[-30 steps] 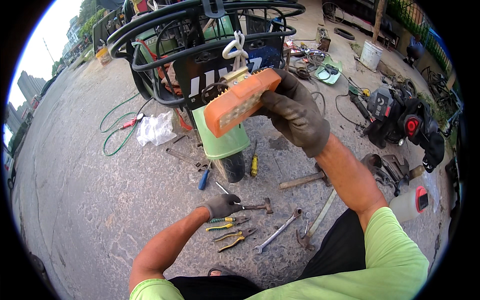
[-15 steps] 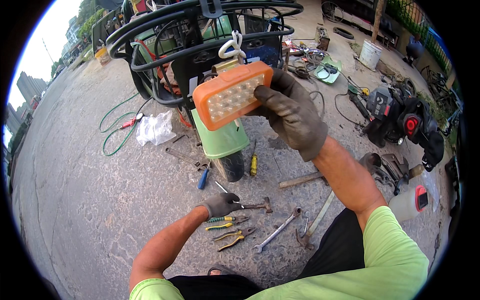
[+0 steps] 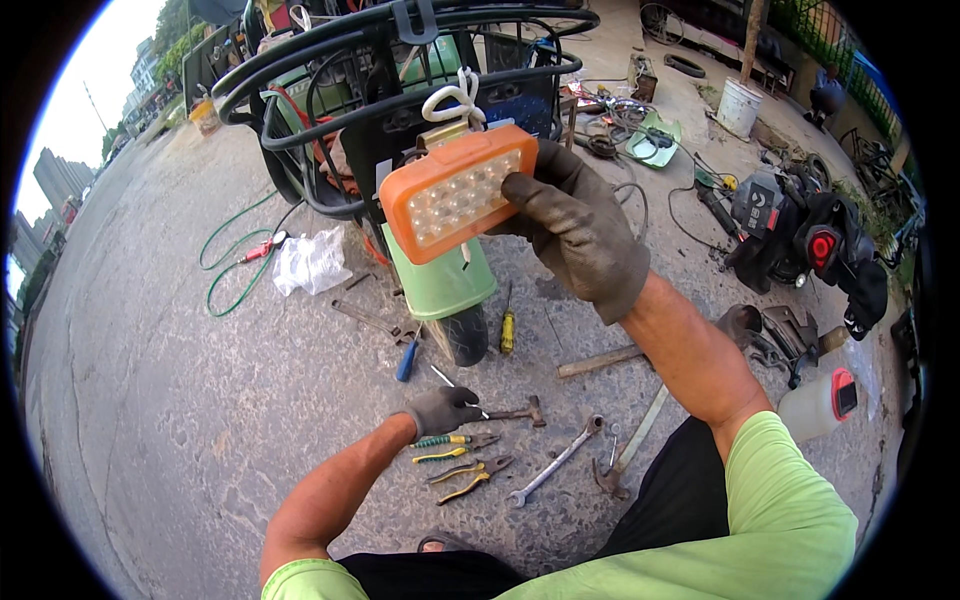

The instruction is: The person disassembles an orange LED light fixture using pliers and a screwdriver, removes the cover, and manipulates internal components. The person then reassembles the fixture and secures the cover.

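My right hand [image 3: 585, 235], in a dark work glove, grips the right end of an orange-framed LED lamp [image 3: 455, 196], thumb on its clear face. The lamp is in front of the black wire basket [image 3: 395, 75] of a vehicle, below a white cord loop [image 3: 455, 98]. Low on the left, my gloved left hand [image 3: 443, 410] is closed on a thin metal rod [image 3: 441, 375], which sticks out on both sides of the fingers. Beside that hand lie a hammer [image 3: 520, 411] and two pairs of pliers [image 3: 475, 478]. The vehicle's green mudguard [image 3: 445, 280] and front wheel [image 3: 464, 338] are beyond it.
Around the wheel lie a blue-handled screwdriver [image 3: 406, 360], a yellow screwdriver [image 3: 508, 330] and an adjustable wrench [image 3: 365, 316]. A spanner [image 3: 556, 462] and a claw hammer [image 3: 625, 460] are near my knees. A plastic bag [image 3: 310, 262] and green hose [image 3: 215, 280] lie left; a motorbike [image 3: 800, 230] stands right.
The lamp and my right hand have shifted slightly left in view. My left hand stays in place, holding the rod.
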{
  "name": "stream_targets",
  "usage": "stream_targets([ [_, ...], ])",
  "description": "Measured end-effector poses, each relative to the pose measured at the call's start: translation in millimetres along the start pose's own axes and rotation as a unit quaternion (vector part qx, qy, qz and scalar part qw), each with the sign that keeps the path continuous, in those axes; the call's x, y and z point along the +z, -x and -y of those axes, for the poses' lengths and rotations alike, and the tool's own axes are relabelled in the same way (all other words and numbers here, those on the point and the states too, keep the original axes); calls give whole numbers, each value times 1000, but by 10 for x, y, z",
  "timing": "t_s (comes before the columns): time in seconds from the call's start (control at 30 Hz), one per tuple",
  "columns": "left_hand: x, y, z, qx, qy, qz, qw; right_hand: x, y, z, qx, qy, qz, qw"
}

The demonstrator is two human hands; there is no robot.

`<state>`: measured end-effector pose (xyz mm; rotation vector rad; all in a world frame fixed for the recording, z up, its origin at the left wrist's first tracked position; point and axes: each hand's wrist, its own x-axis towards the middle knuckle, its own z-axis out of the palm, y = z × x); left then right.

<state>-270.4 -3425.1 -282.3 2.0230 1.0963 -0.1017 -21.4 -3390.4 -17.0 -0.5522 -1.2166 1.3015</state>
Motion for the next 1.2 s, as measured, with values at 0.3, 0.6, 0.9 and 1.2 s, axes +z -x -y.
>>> stream_targets([
  [0.3,-52,50,-46,-2,19,1,1000,58,-6,44,-12,-10,0,1000],
  [0.6,-67,71,-65,10,18,-13,1000,53,-18,87,-35,-40,35,998],
  [0.9,-81,47,-84,-2,17,2,1000,132,-49,99,-73,21,21,997],
  [1.2,-68,50,-30,17,2,-12,1000,170,-85,93,-67,64,-9,996],
])
